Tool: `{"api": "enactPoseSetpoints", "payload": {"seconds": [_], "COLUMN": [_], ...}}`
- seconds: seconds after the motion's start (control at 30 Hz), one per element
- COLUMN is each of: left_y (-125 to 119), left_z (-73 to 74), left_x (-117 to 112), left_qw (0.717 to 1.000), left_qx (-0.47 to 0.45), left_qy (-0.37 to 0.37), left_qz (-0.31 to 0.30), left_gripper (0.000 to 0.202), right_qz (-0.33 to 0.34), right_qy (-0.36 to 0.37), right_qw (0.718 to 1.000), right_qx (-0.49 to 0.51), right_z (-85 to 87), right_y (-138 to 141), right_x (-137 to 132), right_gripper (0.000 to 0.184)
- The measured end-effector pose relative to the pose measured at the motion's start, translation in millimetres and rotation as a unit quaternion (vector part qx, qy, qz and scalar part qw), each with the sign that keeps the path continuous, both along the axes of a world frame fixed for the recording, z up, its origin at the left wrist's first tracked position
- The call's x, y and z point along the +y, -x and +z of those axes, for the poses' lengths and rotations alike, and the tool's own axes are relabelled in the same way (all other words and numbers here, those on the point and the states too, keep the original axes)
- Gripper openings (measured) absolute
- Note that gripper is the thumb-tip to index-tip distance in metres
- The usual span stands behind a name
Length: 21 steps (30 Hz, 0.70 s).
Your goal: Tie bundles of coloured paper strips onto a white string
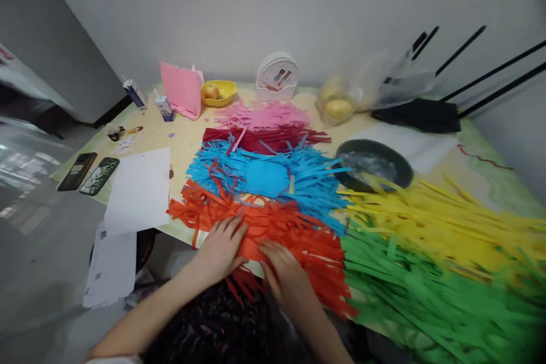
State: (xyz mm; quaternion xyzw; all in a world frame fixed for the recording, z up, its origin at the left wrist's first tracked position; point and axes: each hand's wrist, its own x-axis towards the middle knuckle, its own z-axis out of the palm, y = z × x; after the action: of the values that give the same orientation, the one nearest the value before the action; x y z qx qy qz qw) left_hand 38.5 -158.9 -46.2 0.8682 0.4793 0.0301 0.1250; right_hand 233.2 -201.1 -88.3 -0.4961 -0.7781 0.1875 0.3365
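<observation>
Piles of cut paper strips cover the table: orange [298, 233] at the near edge, blue [264, 173] behind it, dark red [264, 137] and pink [262, 115] farther back, yellow [447, 216] and green [426, 290] on the right. My left hand [222, 247] lies flat on the orange strips with fingers stretched out. My right hand [284, 273] rests beside it on the same orange pile, fingers pressed down among the strips.
White sheets [139, 190] and two phones [89, 173] lie at the left. A dark bowl [373, 162], a yellow bowl with fruit [218, 92], a pink bag [182, 90], a round white container [277, 77] and black rods [426, 111] stand toward the wall.
</observation>
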Motion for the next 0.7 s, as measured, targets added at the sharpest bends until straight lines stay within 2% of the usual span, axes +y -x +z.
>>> {"api": "enactPoseSetpoints", "payload": {"seconds": [0.03,0.1,0.17,0.27,0.43,0.57,0.7], "left_y": [8,22,35,50,71,86,107], "left_z": [-3.9,-6.7,-5.4,-2.9,0.0,6.5,9.5], "left_x": [2,6,9,14,22,28,20], "left_qw": [1.000,1.000,1.000,1.000,1.000,0.999,0.986], "left_qx": [0.003,0.003,0.000,-0.005,-0.009,-0.036,-0.149], "left_qy": [0.003,0.011,0.015,0.012,-0.010,0.024,0.072], "left_qz": [0.010,0.022,0.018,-0.001,-0.007,0.003,-0.015], "left_gripper": [0.077,0.084,0.078,0.062,0.044,0.041,0.045], "right_qz": [-0.013,-0.051,-0.073,-0.067,-0.073,-0.087,-0.096], "right_qy": [-0.005,-0.006,0.003,0.023,0.034,0.005,-0.015], "right_qw": [1.000,0.998,0.997,0.996,0.994,0.993,0.993], "right_qx": [-0.012,-0.028,-0.037,-0.048,-0.067,-0.084,-0.069], "right_z": [-4.9,-10.5,-10.6,-5.4,0.9,-1.8,-11.0], "right_y": [-1,-5,-9,-11,-4,0,0], "right_x": [2,4,5,5,5,7,3], "right_gripper": [0.030,0.031,0.032,0.037,0.024,0.030,0.037]}}
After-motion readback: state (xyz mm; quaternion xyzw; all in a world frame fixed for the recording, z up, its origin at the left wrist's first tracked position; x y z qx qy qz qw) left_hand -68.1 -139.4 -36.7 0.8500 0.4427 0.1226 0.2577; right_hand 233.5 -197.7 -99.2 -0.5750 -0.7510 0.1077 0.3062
